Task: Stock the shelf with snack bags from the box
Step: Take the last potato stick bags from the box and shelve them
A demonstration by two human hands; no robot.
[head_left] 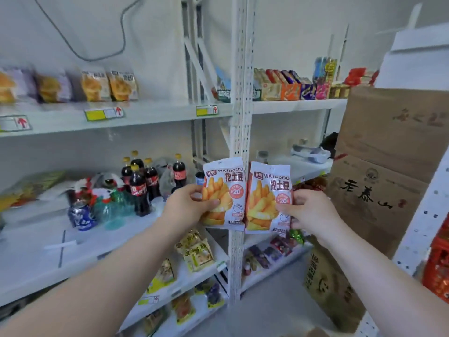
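Note:
I hold two matching white-and-orange snack bags printed with fries, side by side and upright, in front of the white shelf post (pixel 240 117). My left hand (pixel 187 205) grips the left snack bag (pixel 224 188) by its left edge. My right hand (pixel 308 210) grips the right snack bag (pixel 267 198) by its right edge. Both bags hang in the air at the height of the middle shelf (pixel 102 242). Stacked brown cardboard boxes (pixel 388 171) stand at the right; their insides are hidden.
Cola bottles (pixel 141 188), a blue can (pixel 82 215) and green bottles stand on the middle shelf at left. The upper shelf (pixel 145 113) carries yellow snack bags at left and coloured packets at right. Lower shelves hold more snack bags. An orange crate (pixel 437 271) sits far right.

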